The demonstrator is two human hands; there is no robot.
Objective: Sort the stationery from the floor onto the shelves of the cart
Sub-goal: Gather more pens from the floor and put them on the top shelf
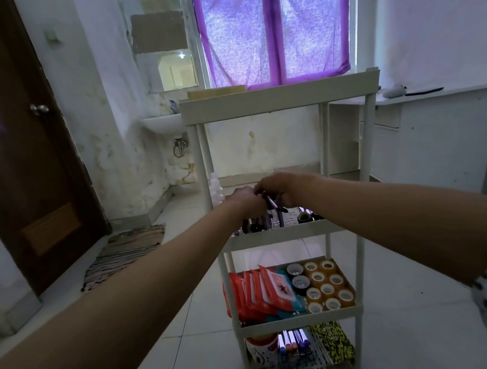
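A white four-tier plastic cart (283, 235) stands in front of me on the tiled floor. Both my hands reach over its second shelf. My right hand (281, 188) grips a dark pen (271, 202) that points down toward the shelf. My left hand (248, 200) is beside it with curled fingers touching the same pen; its grip is partly hidden. Several dark small items lie on that shelf. The third shelf holds red packets (255, 293) and tape rolls (325, 285). The bottom shelf holds markers (293, 341), a cup and a patterned notebook (335, 343).
A brown door (15, 146) and a striped mat (124, 255) are at the left. A wall sink (163, 123) sits behind the cart. A white counter (438, 124) fills the right. A purple curtain (274, 26) covers the window.
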